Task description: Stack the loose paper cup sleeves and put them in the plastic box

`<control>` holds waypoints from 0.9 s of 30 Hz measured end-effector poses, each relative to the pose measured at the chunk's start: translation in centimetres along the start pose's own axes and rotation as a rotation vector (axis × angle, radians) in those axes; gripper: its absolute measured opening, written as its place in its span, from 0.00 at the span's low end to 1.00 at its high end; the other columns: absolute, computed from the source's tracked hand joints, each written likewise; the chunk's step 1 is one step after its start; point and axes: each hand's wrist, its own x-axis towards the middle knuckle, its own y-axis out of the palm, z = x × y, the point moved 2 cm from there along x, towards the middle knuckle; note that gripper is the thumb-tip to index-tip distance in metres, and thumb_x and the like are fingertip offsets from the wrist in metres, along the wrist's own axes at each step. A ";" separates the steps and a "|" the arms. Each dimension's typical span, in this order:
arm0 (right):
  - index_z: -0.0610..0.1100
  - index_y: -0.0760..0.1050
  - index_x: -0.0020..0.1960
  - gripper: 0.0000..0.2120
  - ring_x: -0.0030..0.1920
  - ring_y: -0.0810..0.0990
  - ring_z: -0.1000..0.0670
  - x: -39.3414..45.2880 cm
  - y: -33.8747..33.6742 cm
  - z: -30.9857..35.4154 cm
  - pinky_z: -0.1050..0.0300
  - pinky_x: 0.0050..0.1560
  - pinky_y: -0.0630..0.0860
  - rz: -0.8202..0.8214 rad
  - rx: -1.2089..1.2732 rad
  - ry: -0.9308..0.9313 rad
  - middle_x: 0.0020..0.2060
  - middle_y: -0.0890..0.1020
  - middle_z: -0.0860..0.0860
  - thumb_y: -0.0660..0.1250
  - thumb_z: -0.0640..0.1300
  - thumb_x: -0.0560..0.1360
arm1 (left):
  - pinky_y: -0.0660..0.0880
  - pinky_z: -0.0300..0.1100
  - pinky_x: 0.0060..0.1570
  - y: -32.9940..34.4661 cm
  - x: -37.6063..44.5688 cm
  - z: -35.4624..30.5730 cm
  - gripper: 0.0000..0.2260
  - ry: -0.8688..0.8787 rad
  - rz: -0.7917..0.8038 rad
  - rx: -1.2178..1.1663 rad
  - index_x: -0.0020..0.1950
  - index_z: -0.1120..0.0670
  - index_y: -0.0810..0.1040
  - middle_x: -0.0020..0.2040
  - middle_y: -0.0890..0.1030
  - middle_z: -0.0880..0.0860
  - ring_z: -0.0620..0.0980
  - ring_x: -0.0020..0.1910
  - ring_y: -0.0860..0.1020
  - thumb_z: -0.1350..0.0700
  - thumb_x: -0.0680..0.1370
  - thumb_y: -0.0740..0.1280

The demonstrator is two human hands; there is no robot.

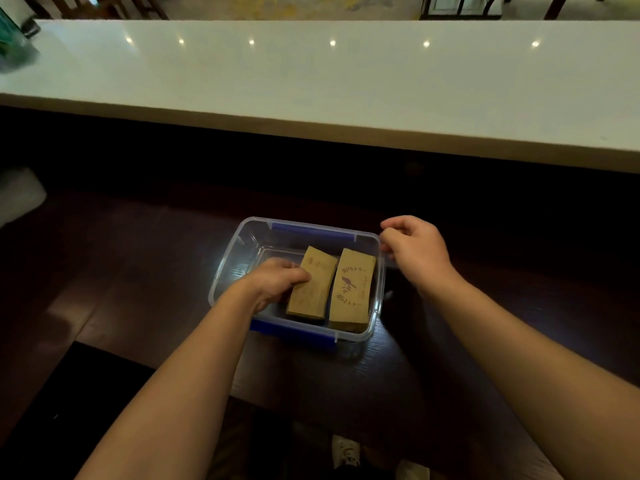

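Observation:
A clear plastic box [228, 261] with blue clips stands on a dark wooden surface. Inside it lie two stacks of brown paper cup sleeves side by side. My left hand [273, 282] reaches into the box and grips the left stack [313, 289] by its left edge. The right stack [353, 289], printed with a purple plant figure, lies flat against the box's right wall. My right hand [415, 251] rests on the box's far right corner, its fingers curled over the rim.
A long white counter [311, 81] runs across the back, above a dark gap. A pale object [17, 195] sits at the far left. Chair legs show beyond the counter. The floor and a shoe [346, 452] show below the near edge.

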 end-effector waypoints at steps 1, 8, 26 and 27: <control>0.51 0.76 0.50 0.08 0.41 0.82 0.51 0.0 -0.1 -0.1 0.56 0.41 0.80 -0.002 0.000 0.010 0.39 0.83 0.49 0.65 0.41 0.74 | 0.79 0.52 0.51 0.1 0.0 -0.1 0.07 0.003 -0.010 0.011 0.53 0.54 0.77 0.52 0.82 0.56 0.53 0.50 0.82 0.56 0.76 0.67; 0.51 0.77 0.50 0.07 0.41 0.83 0.46 -0.1 -0.1 -0.8 0.50 0.37 0.83 -0.014 -0.046 0.053 0.40 0.83 0.47 0.65 0.43 0.73 | 0.77 0.44 0.43 1.4 0.0 -1.0 0.02 0.005 -0.055 0.154 0.48 0.49 0.75 0.49 0.80 0.53 0.50 0.47 0.80 0.54 0.76 0.67; 0.46 0.76 0.60 0.15 0.51 0.77 0.48 -1.7 0.7 -0.2 0.51 0.52 0.76 0.011 -0.467 -0.085 0.53 0.77 0.48 0.66 0.44 0.73 | 0.74 0.48 0.51 2.7 -2.5 -3.2 0.18 0.152 -0.319 0.464 0.64 0.57 0.74 0.57 0.79 0.57 0.55 0.54 0.77 0.50 0.77 0.64; 0.46 0.76 0.60 0.16 0.52 0.77 0.47 -1.9 0.7 0.0 0.49 0.53 0.76 0.010 -0.500 -0.085 0.53 0.77 0.48 0.65 0.46 0.74 | 0.73 0.46 0.49 2.8 -3.2 -4.0 0.18 0.252 -0.417 0.549 0.65 0.56 0.74 0.58 0.79 0.57 0.54 0.54 0.77 0.50 0.77 0.64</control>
